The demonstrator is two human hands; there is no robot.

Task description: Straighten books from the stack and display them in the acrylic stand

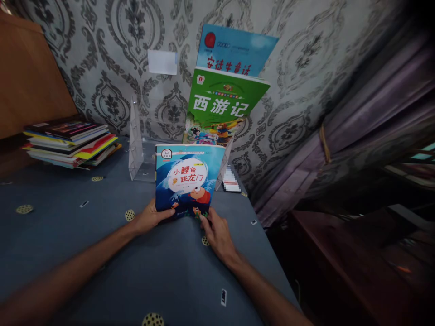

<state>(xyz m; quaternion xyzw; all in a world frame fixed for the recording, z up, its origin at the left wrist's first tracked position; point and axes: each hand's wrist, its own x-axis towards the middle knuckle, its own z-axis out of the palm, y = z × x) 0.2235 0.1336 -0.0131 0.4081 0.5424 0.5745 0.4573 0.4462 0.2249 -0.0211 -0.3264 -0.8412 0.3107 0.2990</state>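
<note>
A blue book (186,181) with a carp on its cover stands upright between my two hands, in front of a clear plastic rack (135,145). My left hand (151,217) grips its lower left corner, thumb on the cover. At the lower right corner, my right hand (217,231) pinches the book. The fingers behind the book are hidden. Behind it, on the rack's right side, a green book (224,102) stands upright, with a light blue book (234,50) rising higher at the back.
A stack of books (71,142) lies at the left on the grey tablecloth (112,280). A phone-like object (231,179) rests right of the rack. Patterned wall behind; a tied curtain (316,149) hangs at the right, beyond the table edge.
</note>
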